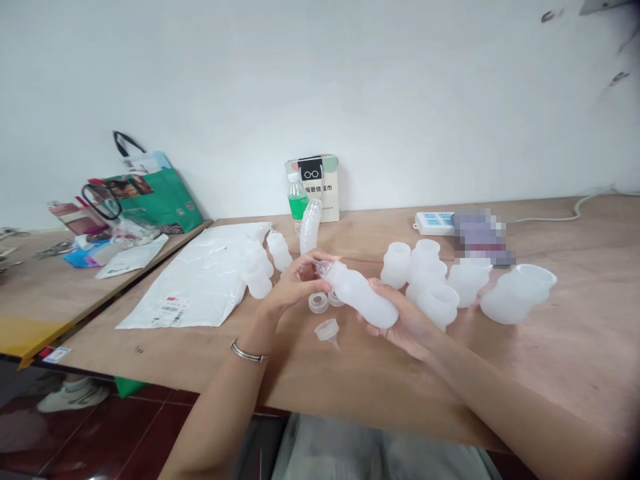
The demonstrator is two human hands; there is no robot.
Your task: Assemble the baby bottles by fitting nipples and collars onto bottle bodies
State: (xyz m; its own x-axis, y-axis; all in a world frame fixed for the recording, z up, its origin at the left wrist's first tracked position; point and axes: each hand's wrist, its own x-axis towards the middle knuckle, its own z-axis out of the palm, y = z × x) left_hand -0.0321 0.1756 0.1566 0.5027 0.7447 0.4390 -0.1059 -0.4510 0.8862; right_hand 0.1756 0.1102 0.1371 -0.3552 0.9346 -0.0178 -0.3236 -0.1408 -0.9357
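Note:
Tilted over the table is a translucent white squeeze bottle [367, 297] with a curvy waist. My right hand [405, 327] is wrapped round its lower body. At the bottle's neck, the fingers of my left hand [300, 280] are closed on a clear pointed nozzle cap [324, 267]. Whether the cap is fully seated I cannot tell. Just below lie a loose nozzle cap [327, 329] and a small ring-shaped cap [318, 303], with another partly hidden beside it. Several open bottles [433, 293] stand to the right. Bottles with nozzles [279, 250] stand to the left.
A curved stack of clear caps [311, 225] stands before a green-labelled water bottle [294, 190] and a paper bag [330, 200]. A white mailer [190, 287] lies left. A power strip [435, 223] and a blurred-out object [480, 237] sit back right. A green bag [173, 203] leans far left.

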